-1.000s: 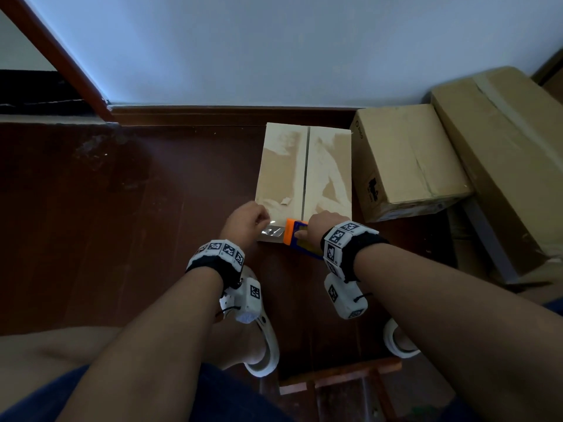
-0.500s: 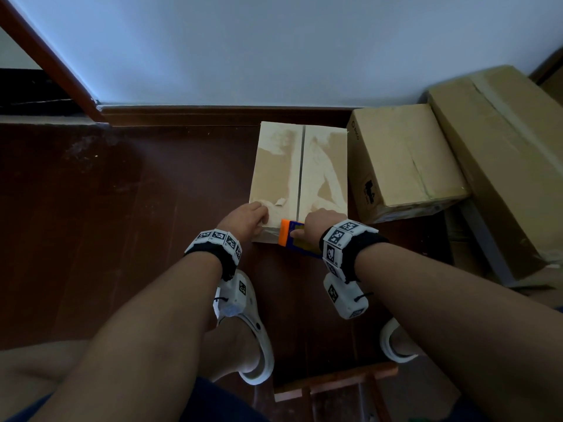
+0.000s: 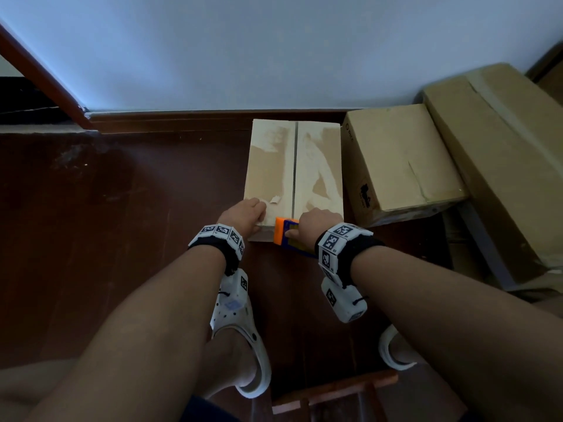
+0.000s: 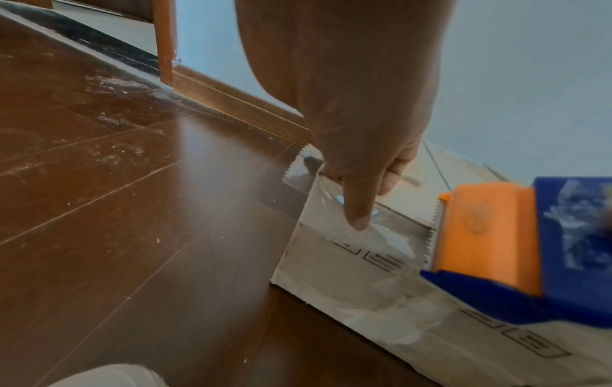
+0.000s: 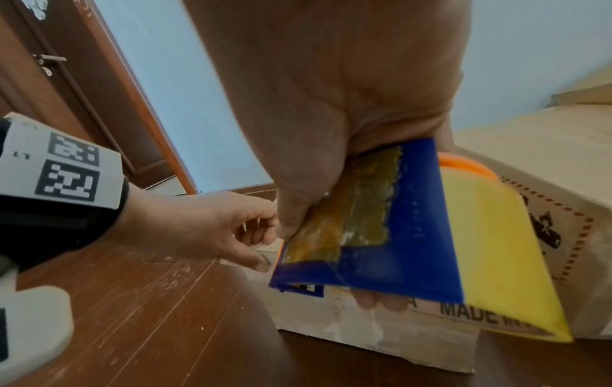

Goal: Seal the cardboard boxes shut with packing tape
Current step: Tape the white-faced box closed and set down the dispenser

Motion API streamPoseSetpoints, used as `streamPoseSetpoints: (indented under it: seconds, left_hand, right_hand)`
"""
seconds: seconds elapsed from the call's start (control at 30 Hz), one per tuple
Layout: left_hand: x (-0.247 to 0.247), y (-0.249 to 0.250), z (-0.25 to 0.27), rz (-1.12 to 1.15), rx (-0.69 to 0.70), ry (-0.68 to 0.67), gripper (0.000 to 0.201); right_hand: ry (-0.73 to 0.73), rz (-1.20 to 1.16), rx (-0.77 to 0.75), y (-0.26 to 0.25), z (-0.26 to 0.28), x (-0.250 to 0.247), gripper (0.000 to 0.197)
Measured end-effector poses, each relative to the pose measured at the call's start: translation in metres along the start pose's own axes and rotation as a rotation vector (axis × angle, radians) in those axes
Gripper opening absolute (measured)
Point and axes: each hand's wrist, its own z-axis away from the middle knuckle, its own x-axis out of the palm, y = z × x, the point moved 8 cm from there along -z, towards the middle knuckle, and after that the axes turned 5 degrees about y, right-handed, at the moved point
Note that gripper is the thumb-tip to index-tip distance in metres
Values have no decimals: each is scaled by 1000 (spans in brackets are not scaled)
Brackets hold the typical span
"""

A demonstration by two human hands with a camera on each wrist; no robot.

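A pale cardboard box (image 3: 294, 166) with a closed centre seam lies on the dark wooden floor. My left hand (image 3: 243, 214) is at its near left corner. There its thumb (image 4: 359, 214) presses clear packing tape (image 4: 390, 235) onto the front face, and the fingers curl over the top edge. The tape's serrated end juts past the corner. My right hand (image 3: 313, 223) grips a blue and orange tape dispenser (image 3: 285, 236) held against the box's near edge. Its toothed blade (image 4: 433, 230) meets the tape. In the right wrist view the dispenser (image 5: 414, 235) hides part of the box's front (image 5: 364, 330).
A brown box (image 3: 402, 159) stands right beside the pale one, with a larger box (image 3: 502, 153) tilted behind it. The wall's skirting (image 3: 182, 120) runs just past them. My feet in white clogs (image 3: 243, 330) and a wooden frame (image 3: 335, 391) lie close below my arms.
The loose shiny tape stretched between my hands a second ago now lies flat on the box's front. Both hands have closed in on the near edge.
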Motion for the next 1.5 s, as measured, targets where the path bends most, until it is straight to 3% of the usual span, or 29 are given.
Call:
streamPoseSetpoints:
  seconds: [0.47,1.03,1.2,1.5]
  left_hand:
    - [4,-4,-2,29,-15,-13,26]
    - [5,-5,-2,55,-10,29,29]
    - [5,-5,-6,30,3,7,29]
    - [5,-5,-7,58,-32,15,27]
  right_hand:
    - [62,-43,-68,15,8,12,52]
    - [57,-102,-7,56,16,13,55]
    - [52,-37,73,90,19,14,54]
    - [-2,-3,129,81,6,6,51]
